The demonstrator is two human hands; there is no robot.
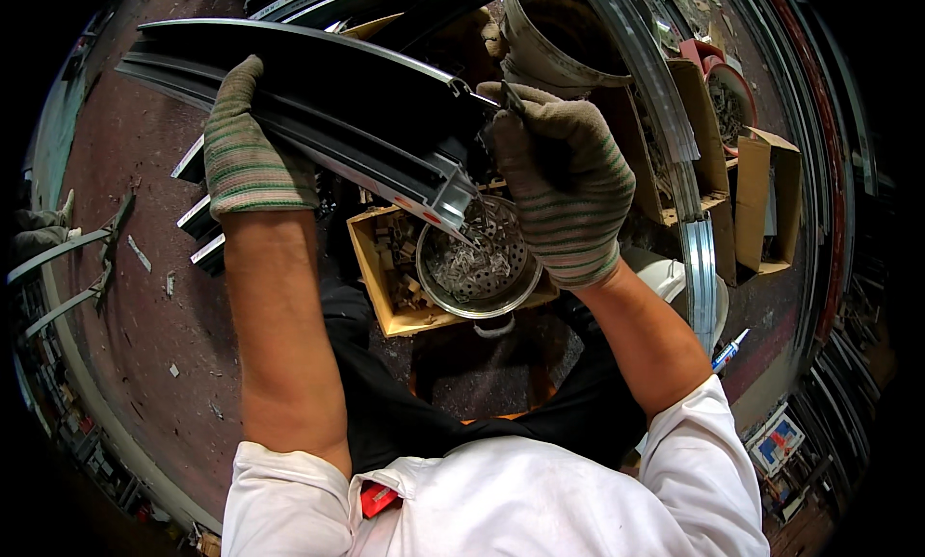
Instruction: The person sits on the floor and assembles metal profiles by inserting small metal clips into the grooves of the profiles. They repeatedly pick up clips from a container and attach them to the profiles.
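A long black aluminium profile [328, 85] slants across the upper middle, its cut silver end toward the right. My left hand [252, 157], in a striped knit glove, is wrapped round the near side of the profile. At the cut end my right hand [568, 172], gloved alike, is closed with thumb and fingers pinched on a small dark piece [513, 99]; the fingers hide most of it. Below that end sits a round metal colander [479, 311] holding many small silvery metal pieces [472, 268]. It rests over a wooden box [371, 268] with small blocks inside.
A large worn bucket [549, 56] stands at the far middle. Long metal profiles [665, 104] run down the right side, beside cardboard boxes [771, 200] and a red bucket [737, 94]. More profile ends [202, 215] lie left of the colander. Scraps litter the reddish floor [154, 297].
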